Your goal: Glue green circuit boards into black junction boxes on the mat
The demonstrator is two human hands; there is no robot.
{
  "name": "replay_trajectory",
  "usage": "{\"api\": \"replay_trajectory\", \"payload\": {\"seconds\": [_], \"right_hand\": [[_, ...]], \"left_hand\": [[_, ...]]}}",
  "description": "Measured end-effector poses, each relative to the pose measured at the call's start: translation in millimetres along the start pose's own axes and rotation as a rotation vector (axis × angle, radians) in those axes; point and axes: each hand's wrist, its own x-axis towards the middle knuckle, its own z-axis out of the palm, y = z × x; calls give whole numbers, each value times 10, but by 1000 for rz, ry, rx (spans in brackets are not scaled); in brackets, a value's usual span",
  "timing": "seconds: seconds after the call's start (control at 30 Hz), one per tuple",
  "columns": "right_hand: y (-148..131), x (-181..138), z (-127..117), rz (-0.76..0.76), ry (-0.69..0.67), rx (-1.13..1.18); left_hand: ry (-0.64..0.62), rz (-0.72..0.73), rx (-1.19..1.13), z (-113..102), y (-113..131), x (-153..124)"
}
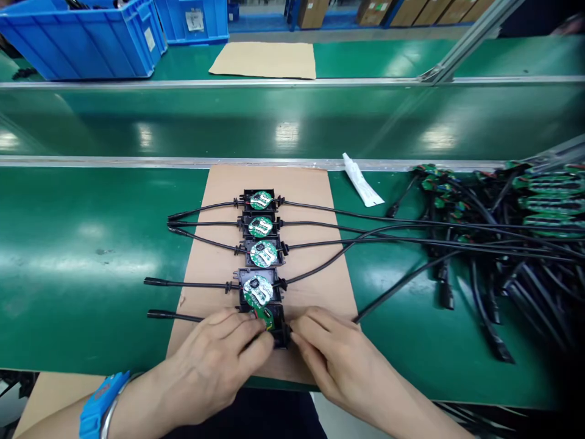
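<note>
L hand (pixel 234 353) bent over the nearest blk box (pixel 279 335), 6 o'clock on the cardboard (pixel 315 292), grip unclear to me, R hand (pixel 325 349) pinching its blk cable (pixel 388 295) toward 3 o'clock, where a hard tug could prob. drag the PCB (pixel 264 317) askew.

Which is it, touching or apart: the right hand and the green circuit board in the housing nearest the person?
Apart. In the head view, part of the black housing shows between the right hand and the circuit board.

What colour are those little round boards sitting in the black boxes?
The round boards are green with whitish patches, best seen in the head view.
</note>
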Motion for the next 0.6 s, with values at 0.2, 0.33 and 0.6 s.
{"api": "replay_trajectory", "payload": {"seconds": [0.2,0.33,0.6], "right_hand": [[43,63,6,25,-116,-127],[30,84,101,-11,-78,-274],[84,11,-98,-106,52,-271]], "left_hand": [[-39,-52,69,-20,133,102],[-54,-119,66,-22,201,198],[89,-110,-9,-51,222,96]]}}
